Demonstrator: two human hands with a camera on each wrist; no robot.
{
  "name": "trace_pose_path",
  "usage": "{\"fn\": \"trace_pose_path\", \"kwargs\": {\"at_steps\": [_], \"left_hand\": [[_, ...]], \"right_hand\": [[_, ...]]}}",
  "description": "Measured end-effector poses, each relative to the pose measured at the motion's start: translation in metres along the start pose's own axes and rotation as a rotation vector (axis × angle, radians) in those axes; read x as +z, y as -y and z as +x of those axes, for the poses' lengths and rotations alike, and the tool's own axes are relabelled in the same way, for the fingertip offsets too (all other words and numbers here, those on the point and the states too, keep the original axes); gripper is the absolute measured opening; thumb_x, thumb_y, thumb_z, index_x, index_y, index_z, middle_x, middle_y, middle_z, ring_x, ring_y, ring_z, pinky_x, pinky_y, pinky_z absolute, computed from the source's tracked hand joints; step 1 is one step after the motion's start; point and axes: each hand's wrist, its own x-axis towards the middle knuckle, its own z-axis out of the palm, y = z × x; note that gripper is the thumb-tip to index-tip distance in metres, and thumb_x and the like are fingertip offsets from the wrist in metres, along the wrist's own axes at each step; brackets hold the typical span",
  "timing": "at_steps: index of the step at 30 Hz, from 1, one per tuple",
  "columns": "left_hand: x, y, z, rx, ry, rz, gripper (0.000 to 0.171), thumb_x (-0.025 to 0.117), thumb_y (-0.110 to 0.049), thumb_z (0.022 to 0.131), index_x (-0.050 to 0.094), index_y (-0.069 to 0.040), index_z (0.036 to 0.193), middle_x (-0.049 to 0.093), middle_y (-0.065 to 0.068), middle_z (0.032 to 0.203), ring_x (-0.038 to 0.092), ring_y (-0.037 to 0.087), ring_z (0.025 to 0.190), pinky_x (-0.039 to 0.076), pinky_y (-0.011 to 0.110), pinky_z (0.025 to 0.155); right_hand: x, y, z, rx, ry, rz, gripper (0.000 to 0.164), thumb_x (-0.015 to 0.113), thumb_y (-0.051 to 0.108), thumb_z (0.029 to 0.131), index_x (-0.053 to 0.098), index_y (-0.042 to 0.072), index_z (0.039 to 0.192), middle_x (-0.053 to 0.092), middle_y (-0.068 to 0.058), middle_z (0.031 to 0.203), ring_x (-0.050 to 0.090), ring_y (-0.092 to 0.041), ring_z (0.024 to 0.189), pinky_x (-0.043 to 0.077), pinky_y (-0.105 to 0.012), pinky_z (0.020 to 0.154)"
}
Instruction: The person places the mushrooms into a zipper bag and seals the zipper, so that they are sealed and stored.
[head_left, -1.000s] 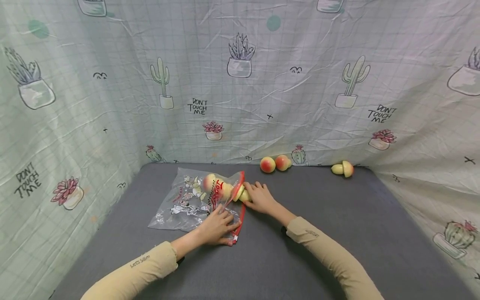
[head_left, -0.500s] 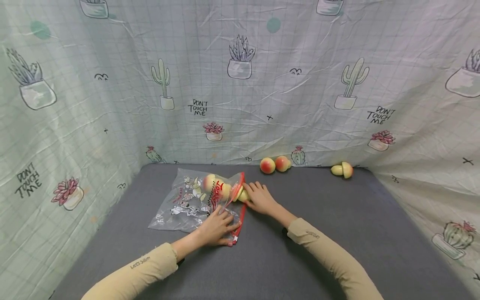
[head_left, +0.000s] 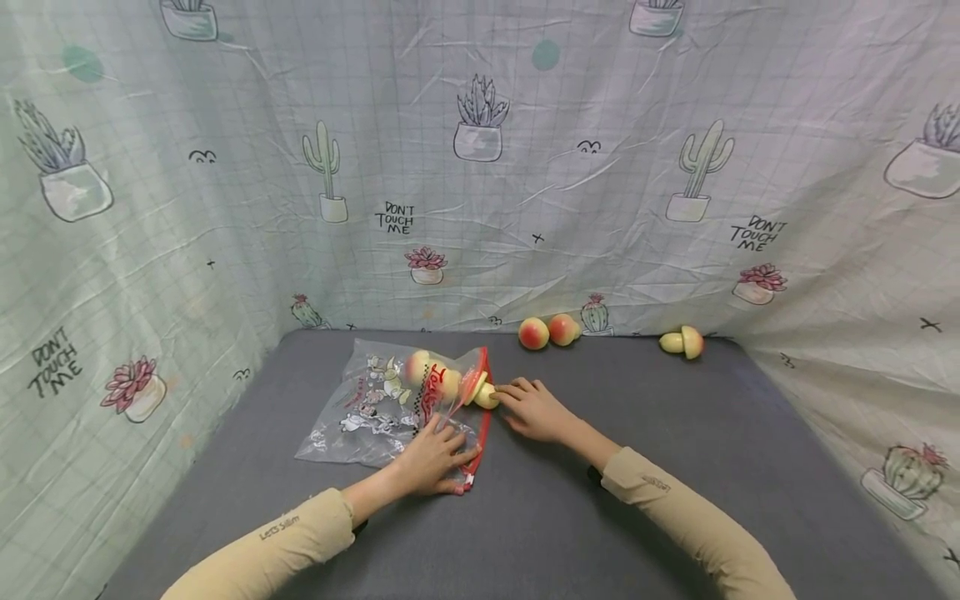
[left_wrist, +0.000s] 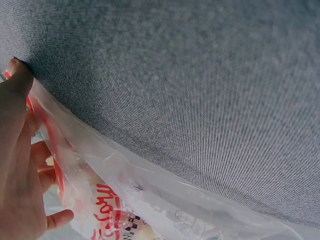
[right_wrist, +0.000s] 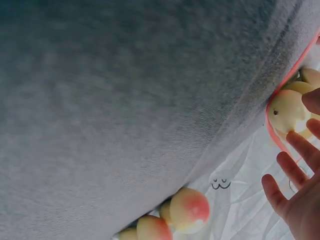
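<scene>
A clear plastic zip bag (head_left: 341, 417) with red lettering and a red zip edge lies on its side, its mouth facing right. Inside it, toy mushrooms (head_left: 447, 383) show through the plastic. At the mouth sits another yellow toy mushroom (head_left: 486, 396), its rounded stem end poking out past the red edge. My left hand (head_left: 433, 458) presses the front part of the mouth down with spread fingers, thumb by the white slider. Beside the poking mushroom is my right hand (head_left: 536, 410), fingers spread, with fingertips right at its stem end in the right wrist view (right_wrist: 305, 175).
Two red-and-yellow toy mushrooms (head_left: 534, 333) lie at the back edge, right of the bag. One more toy mushroom (head_left: 682, 342) lies on its side at the back right. A printed cloth (head_left: 480, 208) hangs round the grey table (head_left: 600, 517).
My right hand has drawn back a little to the right, off the mushroom at the bag's mouth, and more of that mushroom shows. The left hand and the bag stay in place.
</scene>
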Motion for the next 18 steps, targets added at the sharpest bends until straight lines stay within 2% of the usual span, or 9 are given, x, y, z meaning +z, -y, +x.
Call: {"fn": "trace_pose_path", "kwargs": {"at_steps": [5, 18], "left_hand": [[0.0004, -0.0025, -0.002, -0.003, 0.029, -0.01, 0.065, 0.037, -0.07, 0.076, 0.046, -0.034, 0.128, 0.056, -0.004, 0.115, 0.051, 0.015, 0.1, 0.034, 0.045, 0.092], [-0.0009, -0.0018, -0.0014, -0.006, 0.052, 0.004, 0.065, 0.035, -0.07, 0.076, 0.044, -0.034, 0.13, 0.056, -0.004, 0.115, 0.05, 0.015, 0.101, 0.034, 0.045, 0.094]], "right_hand": [[0.0025, 0.0018, -0.0058, -0.014, 0.04, 0.0, 0.046, 0.061, 0.024, 0.081, 0.049, 0.014, 0.125, 0.047, -0.005, 0.132, 0.045, -0.022, 0.109, 0.04, -0.04, 0.075], [-0.0022, 0.0055, -0.009, -0.036, 0.072, -0.05, 0.054, 0.062, 0.028, 0.081, 0.045, 0.015, 0.13, 0.041, -0.005, 0.138, 0.045, -0.022, 0.106, 0.039, -0.039, 0.073]]}}
